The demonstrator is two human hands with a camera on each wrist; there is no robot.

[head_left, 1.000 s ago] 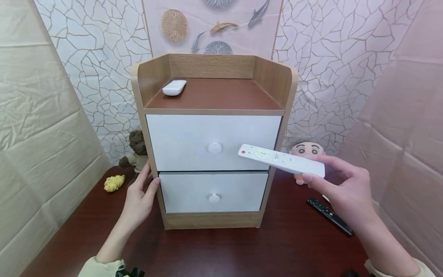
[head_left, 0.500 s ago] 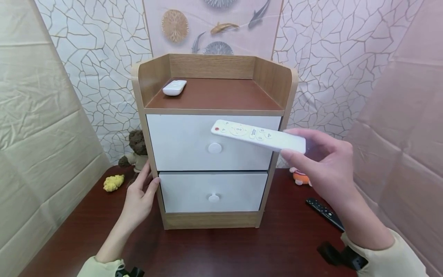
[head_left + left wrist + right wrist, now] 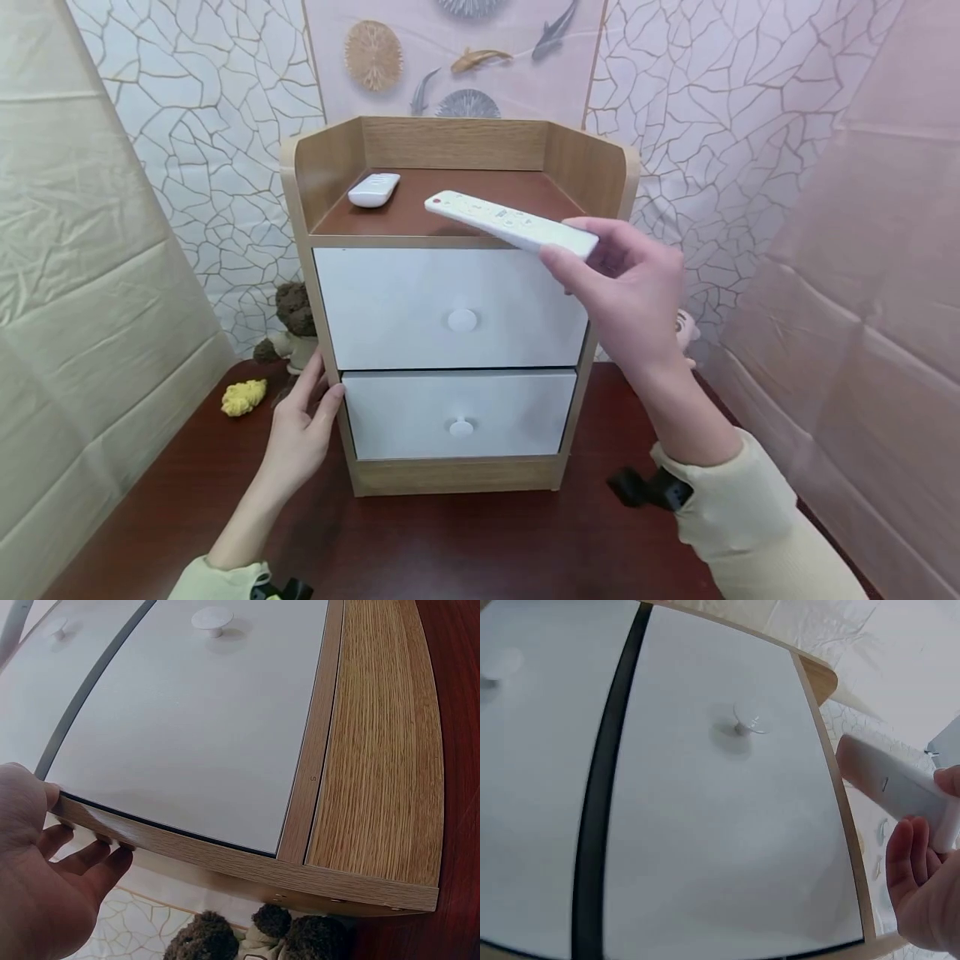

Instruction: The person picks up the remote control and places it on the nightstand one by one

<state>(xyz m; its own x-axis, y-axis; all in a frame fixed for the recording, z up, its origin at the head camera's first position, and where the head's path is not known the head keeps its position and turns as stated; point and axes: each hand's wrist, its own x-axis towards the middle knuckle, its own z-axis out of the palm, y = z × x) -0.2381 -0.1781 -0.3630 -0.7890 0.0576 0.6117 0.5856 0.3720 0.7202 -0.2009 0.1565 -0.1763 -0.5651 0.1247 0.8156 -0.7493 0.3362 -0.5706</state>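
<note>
My right hand [image 3: 630, 283] pinches the rear end of a white remote control [image 3: 510, 221] between thumb and fingers. The remote is raised in front of the bedside cabinet [image 3: 453, 475], its buttons facing up, and overlaps the brown top shelf [image 3: 457, 187] in the head view. From the right wrist view, the remote's plain back [image 3: 892, 780] shows beyond the cabinet's top edge. My left hand [image 3: 303, 425] grips the cabinet's left side edge, thumb at the front and fingers round the side panel. A second white remote [image 3: 373, 191] lies at the shelf's left.
Both white drawers, upper [image 3: 390, 308] and lower [image 3: 397, 417], are closed, each with a round knob. A brown teddy bear [image 3: 295, 308] and a yellow lump [image 3: 243, 397] sit left of the cabinet. Behind my right arm, a doll [image 3: 686, 329] is partly hidden. Raised panels border the shelf.
My right hand has carried the white remote up and to the left, from before the upper drawer to shelf height. The left hand stays on the cabinet. My right arm now covers the black remote.
</note>
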